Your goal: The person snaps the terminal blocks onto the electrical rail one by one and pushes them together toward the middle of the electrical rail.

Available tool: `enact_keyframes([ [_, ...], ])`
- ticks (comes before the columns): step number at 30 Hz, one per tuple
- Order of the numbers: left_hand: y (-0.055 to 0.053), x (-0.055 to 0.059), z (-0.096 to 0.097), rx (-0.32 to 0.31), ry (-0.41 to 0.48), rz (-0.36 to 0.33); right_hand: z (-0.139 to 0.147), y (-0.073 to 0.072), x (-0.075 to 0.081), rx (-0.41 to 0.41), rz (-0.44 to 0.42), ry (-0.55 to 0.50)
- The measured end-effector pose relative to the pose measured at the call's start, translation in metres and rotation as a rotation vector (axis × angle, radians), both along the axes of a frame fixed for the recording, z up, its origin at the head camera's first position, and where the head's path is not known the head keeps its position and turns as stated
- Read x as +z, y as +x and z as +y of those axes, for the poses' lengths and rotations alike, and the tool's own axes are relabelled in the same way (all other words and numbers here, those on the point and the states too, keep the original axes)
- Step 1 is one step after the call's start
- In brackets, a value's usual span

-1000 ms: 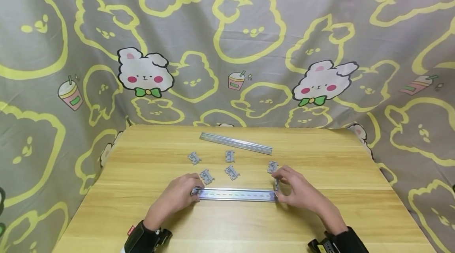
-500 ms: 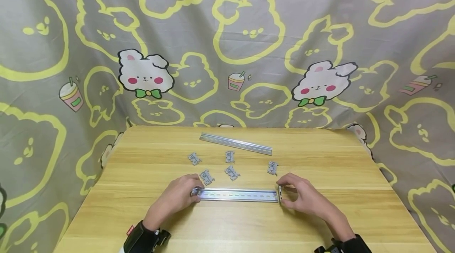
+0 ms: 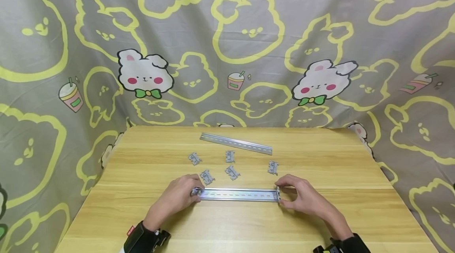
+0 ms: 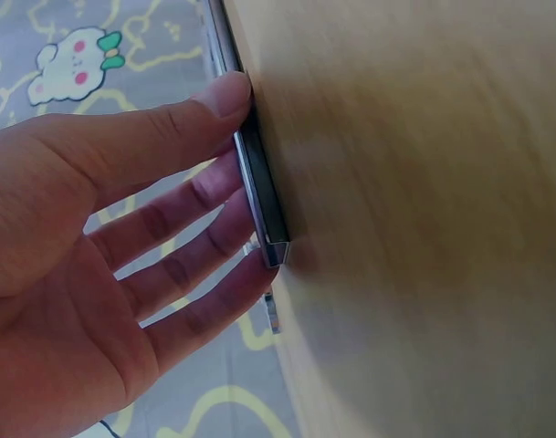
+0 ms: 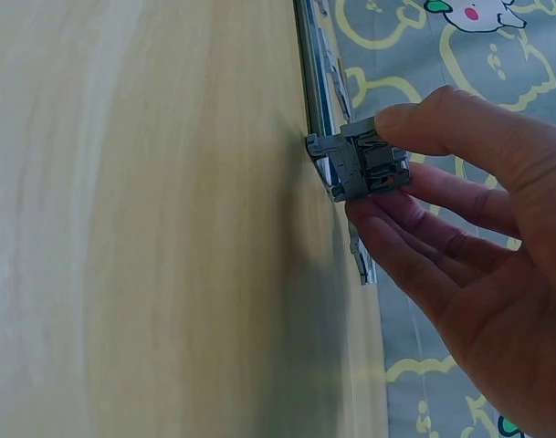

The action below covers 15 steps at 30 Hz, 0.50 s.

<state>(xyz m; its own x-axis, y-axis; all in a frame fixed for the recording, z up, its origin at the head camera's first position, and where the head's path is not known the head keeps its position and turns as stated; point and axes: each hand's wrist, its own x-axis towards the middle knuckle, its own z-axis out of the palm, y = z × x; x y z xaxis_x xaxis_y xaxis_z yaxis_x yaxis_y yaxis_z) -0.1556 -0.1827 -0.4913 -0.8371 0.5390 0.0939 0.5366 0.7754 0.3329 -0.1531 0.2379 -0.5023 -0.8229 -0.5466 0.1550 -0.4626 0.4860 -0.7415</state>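
A silver slotted DIN rail [image 3: 238, 195] lies crosswise at the front. My left hand [image 3: 180, 193] grips its left end; in the left wrist view, the thumb lies on one long edge of the rail [image 4: 267, 196] and the fingers reach the other. With thumb and fingertips, my right hand [image 3: 302, 194] pinches a grey terminal block [image 5: 361, 162] at the rail's right end. The block stands on edge across the rail, its hooked foot right at the rail's end in the right wrist view.
Behind the rail lie several loose grey terminal blocks, among them one left of centre [image 3: 207, 177] and one at the right [image 3: 272, 167]. A second slotted rail [image 3: 236, 143] lies at a slant farther back. A patterned curtain [image 3: 256, 99] hangs around the wooden table [image 3: 227, 229].
My right hand has moved right with the terminal block to just off the rail's end, then slightly back left against it. The left hand and rail have stayed put.
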Motion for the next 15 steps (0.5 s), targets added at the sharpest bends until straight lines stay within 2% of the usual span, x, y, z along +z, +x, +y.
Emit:
enact_keyframes([
  [15, -0.0029, -0.0009, 0.0003, 0.000, 0.002, 0.001, -0.0015, -0.0045, -0.0015, 0.020, -0.017, -0.056],
])
